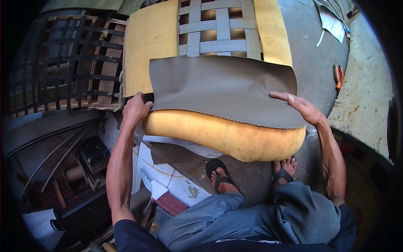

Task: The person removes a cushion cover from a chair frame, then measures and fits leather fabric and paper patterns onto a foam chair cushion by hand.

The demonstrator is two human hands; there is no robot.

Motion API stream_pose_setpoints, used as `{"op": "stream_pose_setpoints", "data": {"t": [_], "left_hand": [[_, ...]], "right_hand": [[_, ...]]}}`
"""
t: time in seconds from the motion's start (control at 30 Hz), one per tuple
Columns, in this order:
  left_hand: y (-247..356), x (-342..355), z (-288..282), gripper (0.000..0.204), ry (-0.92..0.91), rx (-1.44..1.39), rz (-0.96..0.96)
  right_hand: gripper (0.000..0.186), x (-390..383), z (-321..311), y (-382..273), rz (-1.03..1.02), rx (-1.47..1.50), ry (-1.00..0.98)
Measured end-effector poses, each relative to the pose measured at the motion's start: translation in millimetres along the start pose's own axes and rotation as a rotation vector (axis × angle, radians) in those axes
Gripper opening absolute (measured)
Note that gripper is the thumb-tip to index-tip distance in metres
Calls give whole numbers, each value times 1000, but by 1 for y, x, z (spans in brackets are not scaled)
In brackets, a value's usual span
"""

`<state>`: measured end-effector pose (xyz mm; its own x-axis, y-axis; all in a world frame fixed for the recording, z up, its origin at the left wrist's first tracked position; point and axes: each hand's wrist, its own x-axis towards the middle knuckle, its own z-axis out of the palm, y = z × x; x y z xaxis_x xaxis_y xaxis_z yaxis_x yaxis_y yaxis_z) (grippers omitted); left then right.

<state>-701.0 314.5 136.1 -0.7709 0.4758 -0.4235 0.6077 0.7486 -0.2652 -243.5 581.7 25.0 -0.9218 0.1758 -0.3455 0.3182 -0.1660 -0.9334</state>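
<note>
Across the head view's middle, a brown sheet (222, 86) lies over the yellow foam (235, 132), its far edge overlapping the webbing (222, 46). At its left edge the left hand (136, 108) curls its fingers, though whether they pinch it I cannot tell; the right hand (307, 111) rests an outstretched finger on its right side, its other fingers hidden, so its grip is unclear too. Farther right lie orange-handled pliers (339, 78).

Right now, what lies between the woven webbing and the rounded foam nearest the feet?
In the head view, a grey-brown sheet lies between the woven webbing and the rounded foam, overlapping the foam's top.
</note>
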Motion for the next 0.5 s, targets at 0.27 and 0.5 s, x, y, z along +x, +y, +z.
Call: {"op": "stream_pose_setpoints", "data": {"t": [0.27,0.5], "left_hand": [[186,-70,-71,54,-309,-545,770],[200,-105,-55,66,-547,-482,1040]], "right_hand": [[69,-4,-13,-63,-60,-204,10],[72,-11,32,-99,-426,-385,-204]]}}
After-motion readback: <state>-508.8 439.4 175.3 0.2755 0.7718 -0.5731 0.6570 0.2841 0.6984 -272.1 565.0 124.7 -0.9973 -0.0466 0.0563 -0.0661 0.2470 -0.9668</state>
